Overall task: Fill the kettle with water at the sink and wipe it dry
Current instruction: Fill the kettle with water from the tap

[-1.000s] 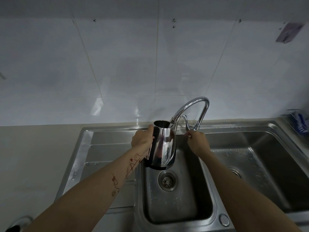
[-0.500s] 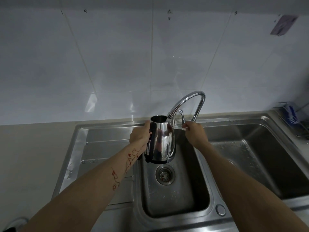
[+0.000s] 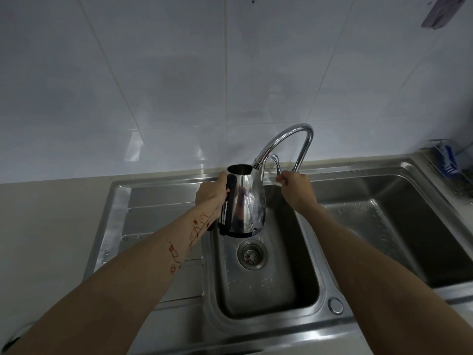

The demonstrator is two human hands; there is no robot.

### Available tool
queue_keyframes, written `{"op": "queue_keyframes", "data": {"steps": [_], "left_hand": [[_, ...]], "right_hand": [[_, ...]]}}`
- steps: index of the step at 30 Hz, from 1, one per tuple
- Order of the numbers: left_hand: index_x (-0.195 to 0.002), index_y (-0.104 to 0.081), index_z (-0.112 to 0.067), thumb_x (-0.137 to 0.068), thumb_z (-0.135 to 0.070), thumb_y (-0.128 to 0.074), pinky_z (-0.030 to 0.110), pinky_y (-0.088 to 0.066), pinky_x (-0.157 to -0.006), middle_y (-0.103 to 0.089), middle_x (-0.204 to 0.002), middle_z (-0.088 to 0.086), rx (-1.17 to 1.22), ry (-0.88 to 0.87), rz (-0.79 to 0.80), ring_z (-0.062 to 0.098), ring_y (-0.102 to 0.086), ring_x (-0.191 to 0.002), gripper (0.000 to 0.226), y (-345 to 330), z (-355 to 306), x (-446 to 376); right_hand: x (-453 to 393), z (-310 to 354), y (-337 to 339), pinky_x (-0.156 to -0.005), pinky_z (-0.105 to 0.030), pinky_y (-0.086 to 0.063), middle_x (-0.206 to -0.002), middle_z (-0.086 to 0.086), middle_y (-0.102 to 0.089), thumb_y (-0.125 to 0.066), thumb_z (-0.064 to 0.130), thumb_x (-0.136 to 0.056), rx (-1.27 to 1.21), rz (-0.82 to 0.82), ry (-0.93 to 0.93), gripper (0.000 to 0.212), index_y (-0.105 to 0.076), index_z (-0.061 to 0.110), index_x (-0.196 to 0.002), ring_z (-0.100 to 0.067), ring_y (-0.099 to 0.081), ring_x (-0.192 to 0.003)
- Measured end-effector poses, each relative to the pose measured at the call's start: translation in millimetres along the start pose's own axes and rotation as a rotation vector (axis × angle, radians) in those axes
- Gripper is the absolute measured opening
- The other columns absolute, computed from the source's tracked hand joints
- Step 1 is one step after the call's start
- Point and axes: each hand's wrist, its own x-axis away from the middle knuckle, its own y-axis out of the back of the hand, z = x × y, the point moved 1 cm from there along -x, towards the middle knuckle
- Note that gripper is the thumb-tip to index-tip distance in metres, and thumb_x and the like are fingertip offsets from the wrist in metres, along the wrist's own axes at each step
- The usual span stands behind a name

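A shiny steel kettle with a black handle hangs upright over the small middle sink basin. My left hand is closed around its handle. The kettle's open top sits just left of the spout end of the curved chrome tap. My right hand pinches the tap's thin lever. I cannot tell whether water is running. The kettle's right flank looks wet or streaked.
A larger basin lies to the right, a ribbed draining board to the left. The drain strainer sits below the kettle. A wire rack with a blue item stands at the far right. White tiles rise behind.
The view has tilted down and closer to the wall. The kettle and both hands keep nearly the same pose; the kettle's mouth stays by the spout.
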Motion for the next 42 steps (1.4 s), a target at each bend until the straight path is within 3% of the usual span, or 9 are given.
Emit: {"op": "queue_keyframes", "data": {"steps": [25,31,42], "left_hand": [[-0.064,-0.058,-0.014,-0.088,-0.058,-0.051,0.032,-0.047,-0.065,-0.063,-0.063,-0.001,-0.069,-0.069,-0.030,0.016,-0.055,-0.055,0.051,5.7,2.7,15.5],[-0.065,-0.057,-0.015,-0.087,-0.058,-0.053,0.027,-0.041,-0.054,-0.059,-0.061,0.000,-0.053,-0.044,-0.034,0.014,-0.049,-0.049,0.048,10.6,14.6,16.1],[-0.071,-0.062,-0.012,-0.085,-0.059,-0.051,0.027,-0.043,-0.056,-0.064,-0.069,0.002,-0.086,-0.052,-0.034,0.016,-0.053,-0.054,0.051,11.8,9.4,22.5]], "right_hand": [[0.3,-3.9,2.2,-0.087,-0.046,-0.055,-0.111,-0.010,-0.070,-0.047,0.005,-0.091,0.008,-0.001,0.003,0.027,-0.068,0.018,-0.104,-0.029,-0.064,-0.101],[5.4,-2.5,0.2,-0.092,-0.047,-0.053,-0.118,-0.010,-0.067,-0.047,0.000,-0.091,-0.003,0.003,0.007,0.030,-0.068,0.014,-0.107,-0.029,-0.063,-0.107],[3.3,2.1,-2.9,-0.094,-0.047,-0.051,-0.118,-0.010,-0.068,-0.046,0.000,-0.091,-0.003,0.009,0.027,0.031,-0.069,0.012,-0.108,-0.028,-0.061,-0.109]]}}
